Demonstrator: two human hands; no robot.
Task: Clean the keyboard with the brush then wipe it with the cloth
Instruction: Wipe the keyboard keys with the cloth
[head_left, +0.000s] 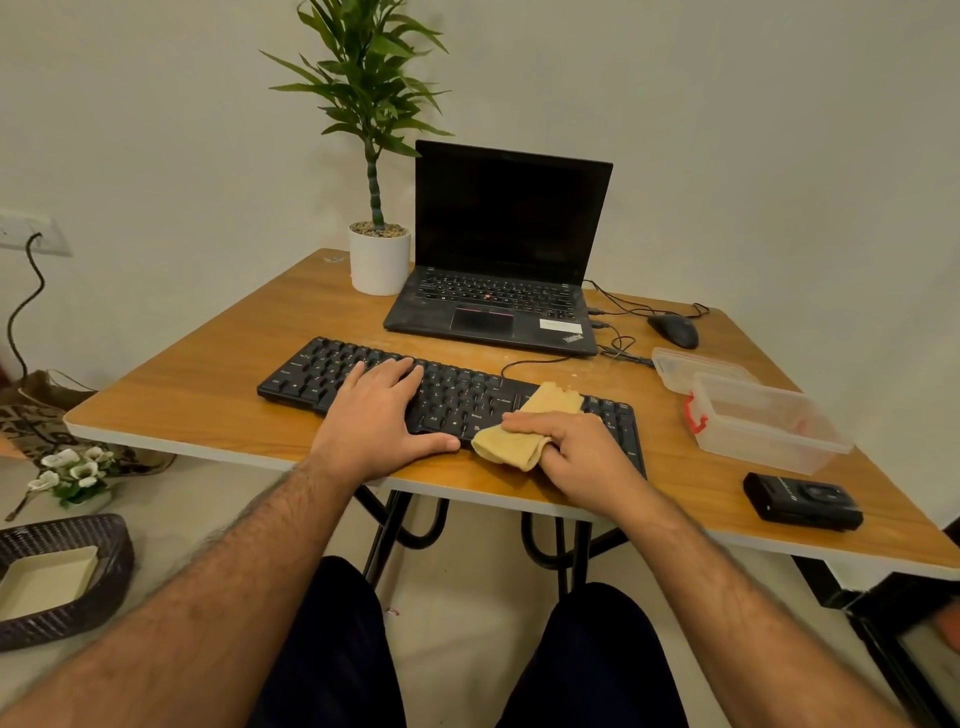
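the keyboard (452, 397) lies on the table (208, 395) near its front edge, long axis running from near left to far right across the view. the left hand (379, 415) rests flat on the keys, fingers straight and thumb along the front rim. the right hand (571, 454) grips a folded yellow cloth (530, 426), which sticks out leftward and away from the fingers over the keyboard's right half.
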